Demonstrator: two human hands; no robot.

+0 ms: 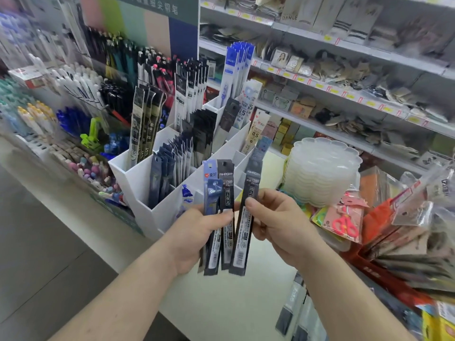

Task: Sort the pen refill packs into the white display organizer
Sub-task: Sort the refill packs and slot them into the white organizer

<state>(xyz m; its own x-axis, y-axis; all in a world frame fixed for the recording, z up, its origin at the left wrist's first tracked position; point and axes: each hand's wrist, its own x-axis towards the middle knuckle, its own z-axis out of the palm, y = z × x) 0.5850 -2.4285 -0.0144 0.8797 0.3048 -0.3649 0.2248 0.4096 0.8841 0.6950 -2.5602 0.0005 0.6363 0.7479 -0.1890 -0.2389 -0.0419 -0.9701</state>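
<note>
Stationery shop aisle, white counter (221, 303): two bare hands hold slim plastic refill packs in front of a white display organizer (157, 190).

Glossy, flat and narrow, the packs stand upright in the hands. At left, the left hand (194, 239) grips a small fan of packs (216, 217), blue-topped and black, thumb curled across their fronts. Just beside it, the right hand (278, 227) pinches a single black pack (243, 232) with a pale label strip. Behind, near the counter's back edge, the organizer's stepped, smooth-walled compartments hold upright rows of black, navy and blue packs. At right, a stack of clear scalloped trays (325, 168) sits.
</note>
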